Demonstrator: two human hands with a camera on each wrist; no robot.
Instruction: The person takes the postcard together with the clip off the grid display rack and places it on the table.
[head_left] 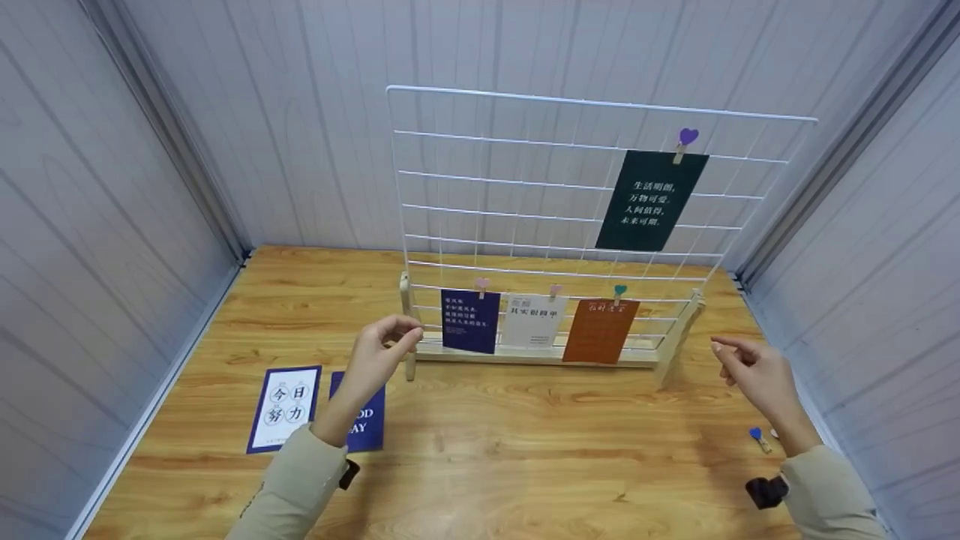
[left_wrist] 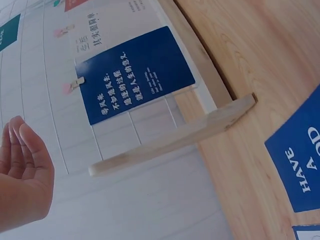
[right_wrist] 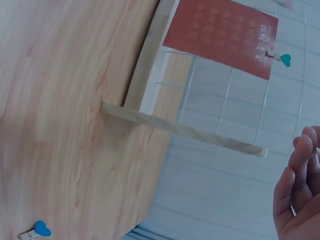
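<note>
A white wire grid (head_left: 570, 195) stands upright in a wooden stand on the table (head_left: 525, 450). Small heart pegs hold a dark green card (head_left: 651, 201) high on it, and a navy card (head_left: 470, 321), a white card (head_left: 534, 320) and an orange card (head_left: 600, 331) along the bottom row. My left hand (head_left: 403, 337) hovers beside the stand's left post (head_left: 407, 315) with loosely curled fingers (left_wrist: 22, 150) and holds nothing. My right hand (head_left: 726, 357) hovers near the right post (head_left: 679, 337), fingers (right_wrist: 300, 155) relaxed and empty.
Two loose cards lie flat at the left: a white one with a blue border (head_left: 286, 406) and a blue one (left_wrist: 300, 165) partly under my left forearm. A blue heart peg (head_left: 759, 438) lies by my right wrist. Grey walls close in on three sides.
</note>
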